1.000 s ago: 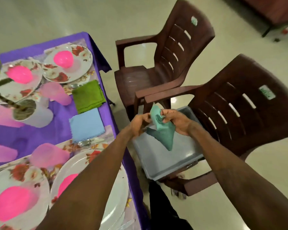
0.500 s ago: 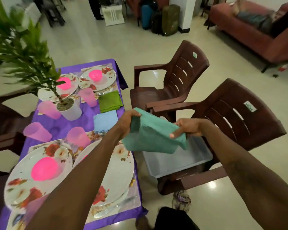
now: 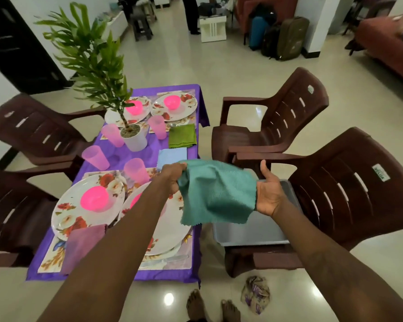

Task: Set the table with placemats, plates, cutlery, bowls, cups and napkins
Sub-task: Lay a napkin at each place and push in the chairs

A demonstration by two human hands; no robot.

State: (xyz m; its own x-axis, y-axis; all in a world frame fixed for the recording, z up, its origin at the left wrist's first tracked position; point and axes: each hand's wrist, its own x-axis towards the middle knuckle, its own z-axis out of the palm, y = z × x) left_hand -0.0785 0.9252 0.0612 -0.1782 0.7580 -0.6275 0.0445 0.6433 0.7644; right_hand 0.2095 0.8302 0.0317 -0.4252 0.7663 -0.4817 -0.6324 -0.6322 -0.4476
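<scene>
I hold a teal napkin (image 3: pixel 216 191) spread in the air over the table's right edge. My left hand (image 3: pixel 172 177) grips its left top corner. My right hand (image 3: pixel 269 196) is at its right edge, palm showing and thumb raised, with the fingers hidden behind the cloth. On the purple-covered table (image 3: pixel 135 159) lie a green napkin (image 3: pixel 182 135) and a blue napkin (image 3: pixel 172 155). Floral plates (image 3: pixel 68 217) on placemats carry pink bowls (image 3: pixel 94 198). Pink cups (image 3: pixel 94 158) stand around them.
A potted plant (image 3: pixel 134 138) stands mid-table. A grey tub (image 3: pixel 249 233) sits on the near right brown chair (image 3: pixel 349 182); another chair (image 3: pixel 277 126) is behind it, and two more on the left (image 3: pixel 33 133). A crumpled wrapper (image 3: pixel 255 292) lies on the floor by my feet.
I lifted the teal napkin out of the grey tub and spread it open between both hands, moving it left toward the table. My right thumb has lifted off the cloth.
</scene>
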